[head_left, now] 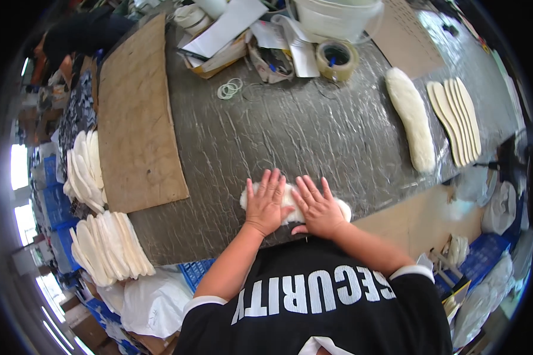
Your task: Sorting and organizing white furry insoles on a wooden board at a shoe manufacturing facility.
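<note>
Close to the table's near edge lies a fluffy white insole, sideways in front of me. Both palms are down on it. My left hand rests flat over its left part, fingers spread and pointing away from me. Over its right part, my right hand is also flat with the fingers apart. The hands cover most of the insole's middle; its two ends and a strip between the hands show. Neither hand grips anything.
A fleecy insole pile and fanned cream insoles lie at right. White insole stacks stand at left beside a brown board. Tape rolls, rubber bands, boxes and a bucket sit at the back.
</note>
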A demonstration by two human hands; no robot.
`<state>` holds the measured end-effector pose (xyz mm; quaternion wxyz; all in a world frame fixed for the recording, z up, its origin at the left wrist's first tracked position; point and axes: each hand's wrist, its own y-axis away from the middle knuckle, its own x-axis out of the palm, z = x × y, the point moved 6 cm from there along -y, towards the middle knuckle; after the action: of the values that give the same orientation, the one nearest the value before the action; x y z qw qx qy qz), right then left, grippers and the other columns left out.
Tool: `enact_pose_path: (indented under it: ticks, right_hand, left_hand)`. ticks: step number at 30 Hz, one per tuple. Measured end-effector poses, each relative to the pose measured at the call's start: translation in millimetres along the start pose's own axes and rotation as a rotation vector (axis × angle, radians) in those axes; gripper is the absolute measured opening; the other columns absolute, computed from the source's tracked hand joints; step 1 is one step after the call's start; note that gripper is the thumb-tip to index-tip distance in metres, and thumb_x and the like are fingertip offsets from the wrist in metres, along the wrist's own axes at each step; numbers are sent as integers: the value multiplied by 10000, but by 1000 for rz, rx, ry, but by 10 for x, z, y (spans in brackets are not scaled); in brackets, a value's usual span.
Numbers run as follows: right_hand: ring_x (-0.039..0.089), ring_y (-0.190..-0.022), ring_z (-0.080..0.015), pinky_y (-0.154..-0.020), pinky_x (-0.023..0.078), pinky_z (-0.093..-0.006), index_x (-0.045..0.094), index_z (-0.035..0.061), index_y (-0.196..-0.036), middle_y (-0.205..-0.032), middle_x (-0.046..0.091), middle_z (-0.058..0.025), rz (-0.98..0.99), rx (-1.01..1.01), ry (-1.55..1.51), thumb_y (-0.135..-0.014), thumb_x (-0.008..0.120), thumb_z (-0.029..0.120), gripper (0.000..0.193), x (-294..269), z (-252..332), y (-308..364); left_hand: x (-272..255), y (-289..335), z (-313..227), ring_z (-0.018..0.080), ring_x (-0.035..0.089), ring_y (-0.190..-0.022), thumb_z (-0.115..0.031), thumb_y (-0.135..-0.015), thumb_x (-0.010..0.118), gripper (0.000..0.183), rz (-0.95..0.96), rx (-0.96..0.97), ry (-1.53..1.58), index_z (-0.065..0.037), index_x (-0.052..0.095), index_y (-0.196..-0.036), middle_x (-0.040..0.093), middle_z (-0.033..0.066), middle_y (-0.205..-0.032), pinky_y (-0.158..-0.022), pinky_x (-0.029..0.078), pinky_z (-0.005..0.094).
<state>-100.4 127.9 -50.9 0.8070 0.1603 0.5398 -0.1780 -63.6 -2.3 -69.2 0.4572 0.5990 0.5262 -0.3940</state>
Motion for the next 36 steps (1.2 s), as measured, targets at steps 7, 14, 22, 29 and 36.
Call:
enact_pose_path:
  ticks: [7, 14, 22, 29, 36]
  right_hand:
    - [275, -1325, -338, -1065, 170, -534, 420, 40, -1314, -1404, 337, -189, -12, 64, -80, -625, 652, 608, 923, -78, 38, -51]
    - [490, -978, -345, -849, 396, -444, 398, 51, -1299, -1074, 516, -149, -173, 159, -42, -580, 770, 303, 848, -122, -56, 134]
    - [611, -683, -175, -665, 492, -295, 319, -17, -1336, -750, 625, -98, -64, 322, -825, -795, 603, 63, 616, 181, 210, -365]
    - [601, -709, -147, -578, 496, -264, 352, -16, -1291, -824, 601, -96, -70, 202, -1102, -816, 550, -4, 515, 284, 668, -729]
    - [556, -747, -162, -656, 473, -281, 437, 20, -1226, -879, 565, -71, -112, 251, -1319, -808, 564, 18, 437, 311, 1123, -852]
  left_hand:
    - [-34, 32, 50, 299, 185, -1389, -527, -769, 579, 811, 4, -28, 27, -68, 334, -1392, 245, 133, -1488, -1056, 154, 605]
    - [-189, 679, 292, 377, 346, -1266, -267, -801, 664, 682, -759, -439, 582, -16, 342, -1347, 372, 222, -1360, -1060, 255, 473]
    - [267, 807, 16, 101, 566, -907, -232, -893, 606, 354, -324, -593, 2096, -90, 500, -1199, 595, 9, -1057, -729, 442, 234]
    - [38, 759, 551, 123, 594, -746, -225, -875, 604, 241, -87, -778, 2055, -62, 556, -1046, 620, 22, -848, -616, 466, 261]
    - [126, 531, 1328, 158, 578, -560, -191, -890, 495, 222, -224, -745, 1611, 18, 558, -853, 591, 95, -695, -467, 463, 281]
